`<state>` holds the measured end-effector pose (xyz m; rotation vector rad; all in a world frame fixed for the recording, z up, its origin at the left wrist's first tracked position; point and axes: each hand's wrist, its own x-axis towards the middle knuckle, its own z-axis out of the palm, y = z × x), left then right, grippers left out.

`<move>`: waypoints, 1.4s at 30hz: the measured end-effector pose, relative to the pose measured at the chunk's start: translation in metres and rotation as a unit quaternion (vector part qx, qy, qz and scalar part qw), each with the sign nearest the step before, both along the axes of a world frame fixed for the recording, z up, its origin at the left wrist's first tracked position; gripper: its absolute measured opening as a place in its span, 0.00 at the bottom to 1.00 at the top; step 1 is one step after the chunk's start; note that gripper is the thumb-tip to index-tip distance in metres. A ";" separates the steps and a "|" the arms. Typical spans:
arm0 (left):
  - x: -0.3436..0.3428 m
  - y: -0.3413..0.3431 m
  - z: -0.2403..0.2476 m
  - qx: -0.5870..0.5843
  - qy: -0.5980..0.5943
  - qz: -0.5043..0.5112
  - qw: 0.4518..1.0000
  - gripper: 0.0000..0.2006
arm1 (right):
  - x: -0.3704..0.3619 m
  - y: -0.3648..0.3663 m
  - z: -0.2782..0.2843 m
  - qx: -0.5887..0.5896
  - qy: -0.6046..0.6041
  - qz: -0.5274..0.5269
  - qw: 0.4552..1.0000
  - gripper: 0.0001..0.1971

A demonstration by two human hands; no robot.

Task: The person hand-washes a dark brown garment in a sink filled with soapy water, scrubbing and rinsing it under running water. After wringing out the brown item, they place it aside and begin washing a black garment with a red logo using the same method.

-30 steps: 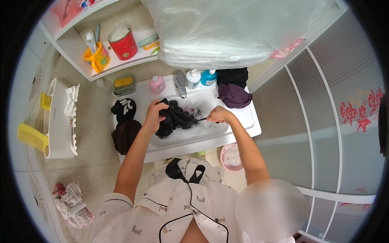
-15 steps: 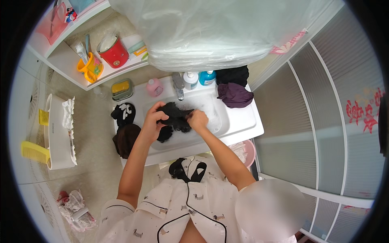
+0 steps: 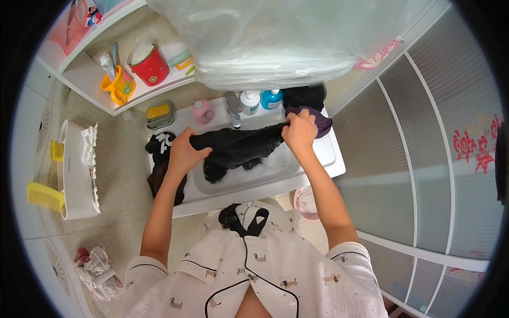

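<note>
A wet black garment (image 3: 241, 146) is stretched sideways over the white sink (image 3: 199, 177); its exact kind does not show. My left hand (image 3: 186, 152) grips the left end with thumb and fingers. At the right end my right hand (image 3: 300, 132) pinches the cloth, close to a crumpled purple cloth (image 3: 323, 126) on the sink's rim. The garment's lower part hangs into soapy water with white suds (image 3: 273, 163). Next to my left hand, a black item with white markings (image 3: 160, 144) and a dark brown cloth (image 3: 168, 186) lie on the left rim.
Behind the basin stand the faucet (image 3: 234, 110), a pink bottle (image 3: 202, 112), a white bottle (image 3: 249, 102), a blue bottle (image 3: 272, 99) and folded black cloth (image 3: 305, 97). A soap dish (image 3: 160, 116) sits back left. A plastic-covered bulk (image 3: 275, 47) overhangs. A pink basin (image 3: 306, 206) is below right.
My hands have moved apart, the right one going right and up, the left one slightly left. The bunched black garment is now spread out between them and lifted partly from the water.
</note>
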<state>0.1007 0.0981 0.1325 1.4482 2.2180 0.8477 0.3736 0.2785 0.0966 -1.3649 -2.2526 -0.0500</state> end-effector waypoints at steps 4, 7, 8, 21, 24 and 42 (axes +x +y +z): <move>-0.035 0.005 -0.049 0.129 0.164 0.008 0.978 0.19 | 0.005 0.013 0.011 -0.242 0.116 0.039 0.963 0.08; -0.050 0.006 -0.069 0.069 -0.052 0.083 0.993 0.16 | -0.004 0.006 0.029 -0.500 0.375 0.060 0.779 0.11; -0.042 0.009 -0.059 0.063 -0.206 0.109 0.970 0.14 | -0.005 0.002 0.043 -0.545 0.415 0.049 0.727 0.16; -0.022 0.022 0.049 0.201 -0.569 0.101 0.791 0.08 | -0.014 0.000 0.133 -0.419 0.421 0.139 0.792 0.13; -0.026 0.027 0.056 0.178 -0.429 0.070 0.883 0.06 | -0.011 0.013 0.128 -0.296 0.314 0.106 0.896 0.15; -0.022 0.034 0.057 0.049 -0.229 0.042 0.971 0.11 | 0.005 0.007 0.113 -0.117 0.120 0.147 0.975 0.14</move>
